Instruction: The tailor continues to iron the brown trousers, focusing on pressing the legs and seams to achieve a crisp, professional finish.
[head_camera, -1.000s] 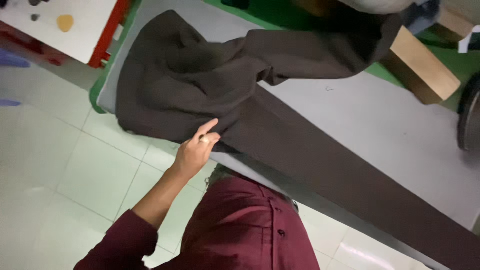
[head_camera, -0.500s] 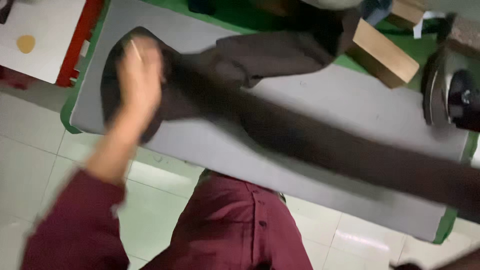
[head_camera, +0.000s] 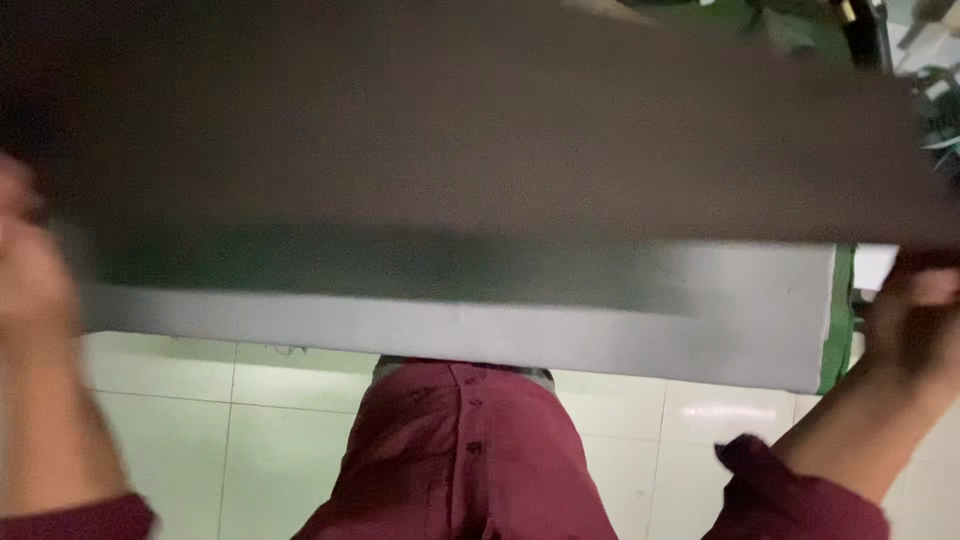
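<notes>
Across the top half, from nine to three o'clock, a dark brown cloth garment hangs stretched above the grey padded ironing table. Left hand at nine (badly blurred, grip impossible to tell); right hand at three pinches the garment's edge.
</notes>
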